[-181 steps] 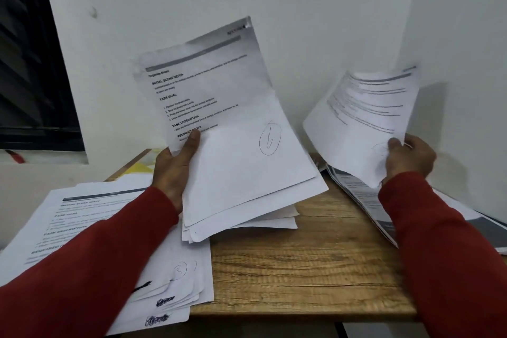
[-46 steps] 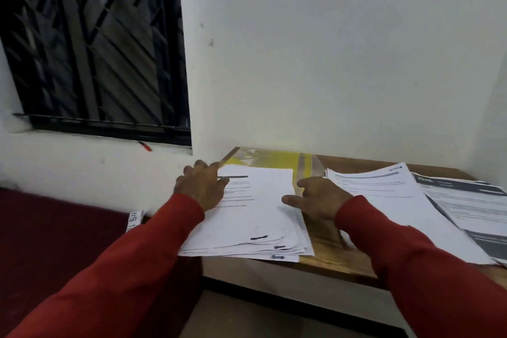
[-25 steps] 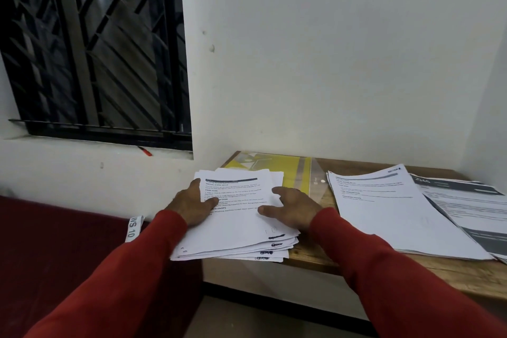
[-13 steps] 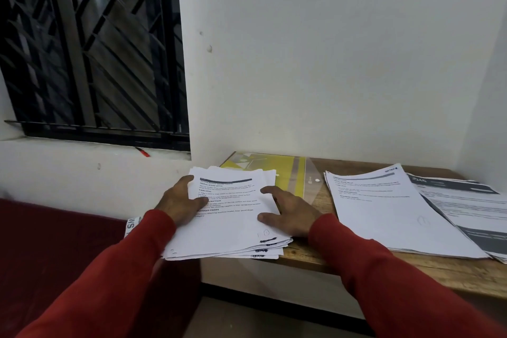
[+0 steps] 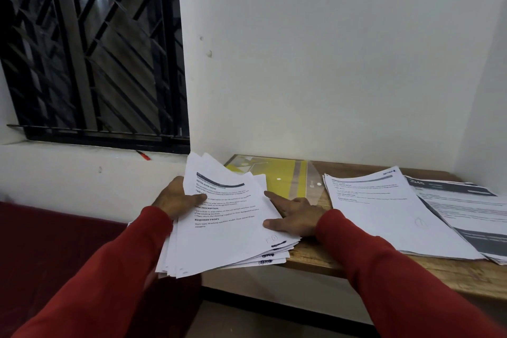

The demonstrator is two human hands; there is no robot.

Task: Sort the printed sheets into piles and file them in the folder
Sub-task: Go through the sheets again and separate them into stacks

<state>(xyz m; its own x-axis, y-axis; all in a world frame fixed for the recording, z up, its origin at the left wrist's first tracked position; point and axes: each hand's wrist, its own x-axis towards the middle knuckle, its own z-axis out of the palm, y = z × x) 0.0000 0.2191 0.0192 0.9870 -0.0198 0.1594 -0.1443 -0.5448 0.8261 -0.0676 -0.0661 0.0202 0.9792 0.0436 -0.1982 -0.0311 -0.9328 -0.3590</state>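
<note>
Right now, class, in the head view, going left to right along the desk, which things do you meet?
Left hand → stack of sheets it grips → right hand → white pile → dark-banded pile.

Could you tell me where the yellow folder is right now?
The folder lies flat at the table's back left, against the wall, partly under the held stack.

A wooden tabletop [image 5: 315,256] with visible grain stands in the corner against white walls. At its left end lies a fanned stack of white printed sheets [image 5: 227,230], overhanging the front edge. Behind that stack lies a yellow folder with a clear plastic cover [image 5: 285,177]. To the right sits a second pile of white printed sheets [image 5: 384,211], and beside it, overlapping, a pile with dark grey header bands [image 5: 472,217].
</note>
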